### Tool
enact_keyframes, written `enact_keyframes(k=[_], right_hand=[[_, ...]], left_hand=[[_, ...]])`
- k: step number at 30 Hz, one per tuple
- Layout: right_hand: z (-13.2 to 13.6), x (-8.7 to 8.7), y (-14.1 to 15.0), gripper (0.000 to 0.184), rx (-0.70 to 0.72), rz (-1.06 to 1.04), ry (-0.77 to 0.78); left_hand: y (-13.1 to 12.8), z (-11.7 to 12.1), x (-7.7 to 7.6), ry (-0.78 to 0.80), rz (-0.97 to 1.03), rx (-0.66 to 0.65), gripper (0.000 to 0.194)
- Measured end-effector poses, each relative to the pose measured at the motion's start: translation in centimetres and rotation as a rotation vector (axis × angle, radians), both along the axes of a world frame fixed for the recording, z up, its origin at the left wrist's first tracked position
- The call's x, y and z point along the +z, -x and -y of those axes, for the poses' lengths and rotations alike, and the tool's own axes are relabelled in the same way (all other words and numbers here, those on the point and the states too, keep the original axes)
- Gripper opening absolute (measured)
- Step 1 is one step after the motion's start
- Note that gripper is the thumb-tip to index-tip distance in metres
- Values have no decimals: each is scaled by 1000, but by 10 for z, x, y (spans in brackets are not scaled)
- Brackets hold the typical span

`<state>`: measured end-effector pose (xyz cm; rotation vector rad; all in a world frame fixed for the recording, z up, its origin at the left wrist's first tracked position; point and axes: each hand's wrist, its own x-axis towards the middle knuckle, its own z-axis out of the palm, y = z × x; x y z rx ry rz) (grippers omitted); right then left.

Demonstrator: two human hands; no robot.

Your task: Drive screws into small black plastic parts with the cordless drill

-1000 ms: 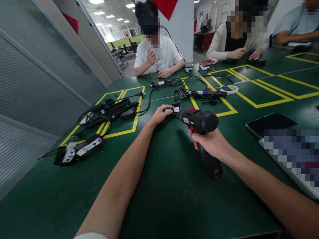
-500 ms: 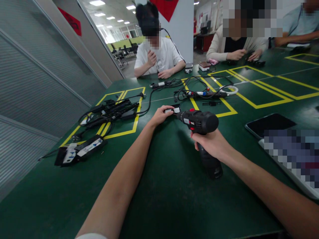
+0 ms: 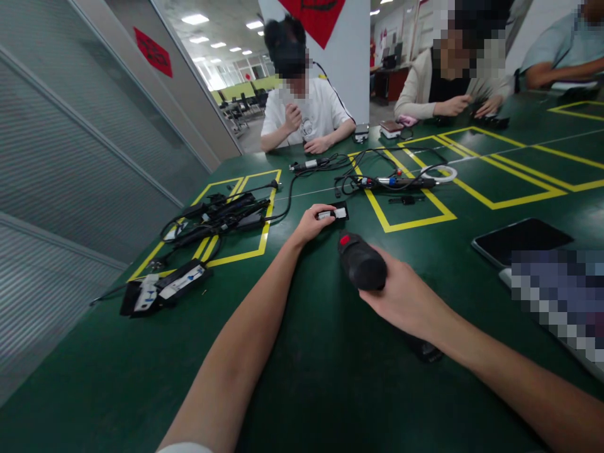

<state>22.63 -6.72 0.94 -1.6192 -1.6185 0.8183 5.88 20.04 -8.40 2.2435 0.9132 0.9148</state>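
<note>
Power drill [image 3: 362, 267]: swung round since a moment ago, rear end towards the camera; chuck and bit hidden, contact untellable.
Right hand [image 3: 401, 292]: fingers wrapped round the drill, fingertips mostly out of sight.
Left hand [image 3: 313, 224]: fingers nearly closed, steadying the small black-and-white piece [image 3: 340, 213].
Piece: on the green table [image 3: 302, 365], just beyond the drill; its right end now unobscured.

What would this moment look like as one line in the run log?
left hand: touching small black piece | right hand: gripping drill | drill tip: hidden from view | cable pile: left on table
</note>
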Motion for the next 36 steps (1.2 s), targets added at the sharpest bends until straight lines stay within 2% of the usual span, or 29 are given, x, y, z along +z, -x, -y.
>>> enact_keyframes(k=[4,7,11,21,28,30,32,34,36], right_hand=[[9,-3,11,71,42,250,17],[12,-10,18,80,54,465,87],[14,-19,23,92,76,623,156],[8,-18,23,95,62,581,203],[3,-29,17,105,80,412,159],[3,-30,15,104,86,373,147],[1,-28,11,94,101,330,134],[-3,-23,4,75,59,288,101],[-12,-17,-3,61,-71,198,6]], left_hand=[[0,7,1,-167,-16,56,49],[-1,15,6,-348,-119,91,58],[-2,22,11,-504,-264,41,53],[-2,23,10,-574,-313,111,39],[-5,31,12,-543,-235,134,37],[-6,33,18,-497,-189,149,36],[-6,35,31,-431,-150,154,34],[-7,40,51,-361,-140,106,33],[-10,52,77,-310,-159,-12,34]])
